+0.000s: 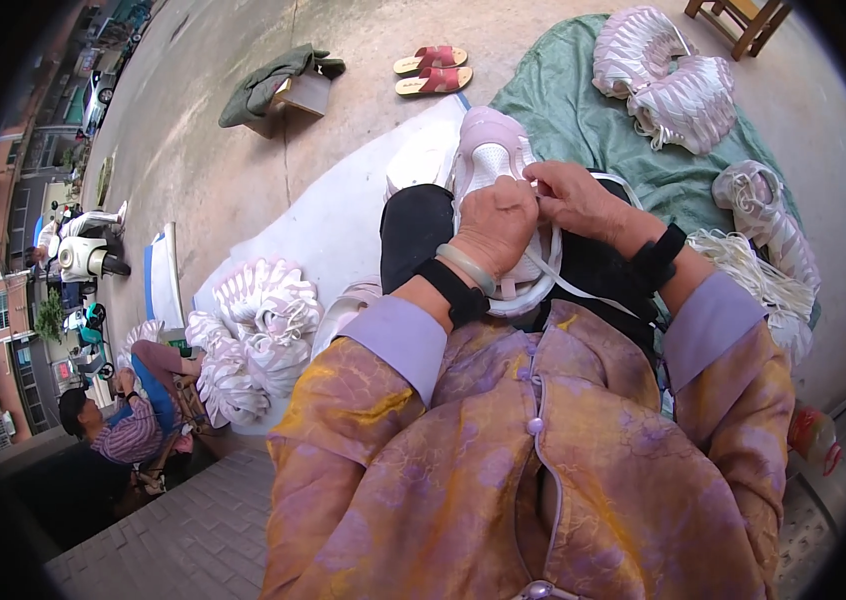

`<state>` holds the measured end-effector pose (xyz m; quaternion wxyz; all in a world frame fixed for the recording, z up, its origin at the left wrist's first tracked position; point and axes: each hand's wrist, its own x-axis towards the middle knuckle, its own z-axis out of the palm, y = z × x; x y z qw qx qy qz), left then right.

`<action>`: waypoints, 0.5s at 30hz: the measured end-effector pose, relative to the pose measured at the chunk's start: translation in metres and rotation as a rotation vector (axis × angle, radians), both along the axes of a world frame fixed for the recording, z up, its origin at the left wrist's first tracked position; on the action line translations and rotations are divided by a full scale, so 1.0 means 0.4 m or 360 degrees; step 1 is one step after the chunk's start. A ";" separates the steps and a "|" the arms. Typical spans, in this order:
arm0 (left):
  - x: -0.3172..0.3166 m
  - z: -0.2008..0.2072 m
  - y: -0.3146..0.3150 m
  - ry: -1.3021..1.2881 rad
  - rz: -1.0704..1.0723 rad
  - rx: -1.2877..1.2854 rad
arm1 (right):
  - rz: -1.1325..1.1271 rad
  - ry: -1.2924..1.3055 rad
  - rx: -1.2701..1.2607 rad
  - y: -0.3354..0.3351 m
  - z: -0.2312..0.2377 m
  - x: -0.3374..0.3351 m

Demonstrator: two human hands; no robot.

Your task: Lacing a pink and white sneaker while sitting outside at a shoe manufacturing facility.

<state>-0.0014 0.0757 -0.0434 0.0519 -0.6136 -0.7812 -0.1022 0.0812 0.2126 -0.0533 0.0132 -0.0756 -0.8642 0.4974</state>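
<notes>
A pale pink and white sneaker lies lengthwise across my lap, its toe pointing away from me. My left hand is closed over the left side of its lacing area, fingers curled in against the shoe. Pressed close beside it, my right hand pinches a white shoelace at the eyelets. Part of the lace loops out by the right wrist, and another length trails down over the dark trousers. The fingertips of both hands are partly hidden. Another pale shoe rests by my left thigh.
Bundled pink and white shoe pieces are heaped at left; more bundles lie on a green cloth. White laces are piled at right. Red sandals, a draped box and a wooden stool stand beyond. Another person sits at left.
</notes>
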 end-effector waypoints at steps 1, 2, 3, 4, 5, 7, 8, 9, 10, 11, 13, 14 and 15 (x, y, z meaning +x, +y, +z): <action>0.000 0.000 -0.004 -0.0034 0.0026 -0.0004 | -0.0136 0.0014 -0.0046 -0.010 -0.002 0.011; -0.001 0.000 -0.008 -0.0066 0.0053 -0.0009 | -0.0139 0.0020 -0.0048 -0.021 -0.009 0.020; -0.001 0.001 -0.021 -0.0059 0.0051 -0.0011 | -0.0191 0.0130 0.0054 -0.034 -0.020 0.026; 0.007 0.019 -0.029 -0.0197 0.0040 -0.0041 | -0.0267 0.0226 0.0165 -0.036 -0.031 0.043; 0.009 0.037 -0.049 -0.0329 0.0039 -0.0083 | -0.0312 0.0235 0.0147 -0.041 -0.036 0.051; -0.006 0.085 -0.115 -0.0344 0.0046 -0.0107 | -0.0335 0.0174 0.0110 -0.051 -0.031 0.063; -0.029 0.095 -0.161 -0.0372 0.0022 -0.0002 | -0.0336 0.0117 0.0083 -0.059 -0.021 0.064; -0.048 0.117 -0.208 -0.0283 0.0126 -0.0055 | -0.0350 0.0117 0.0131 -0.064 -0.015 0.069; -0.066 0.133 -0.256 -0.0229 0.0204 -0.0087 | -0.0364 0.0113 0.0129 -0.066 -0.008 0.075; -0.090 0.140 -0.317 -0.0050 0.0257 -0.0143 | -0.0379 0.0056 0.0177 -0.069 0.004 0.075; -0.172 0.106 -0.511 -0.0105 0.0701 -0.0321 | -0.0468 0.0236 0.0404 -0.075 -0.005 0.072; -0.191 0.107 -0.593 -0.0222 0.0933 -0.0217 | -0.0475 0.0232 0.0399 -0.071 -0.004 0.070; -0.214 0.118 -0.656 0.0193 0.1154 -0.0660 | -0.0487 0.0279 0.0485 -0.067 0.003 0.074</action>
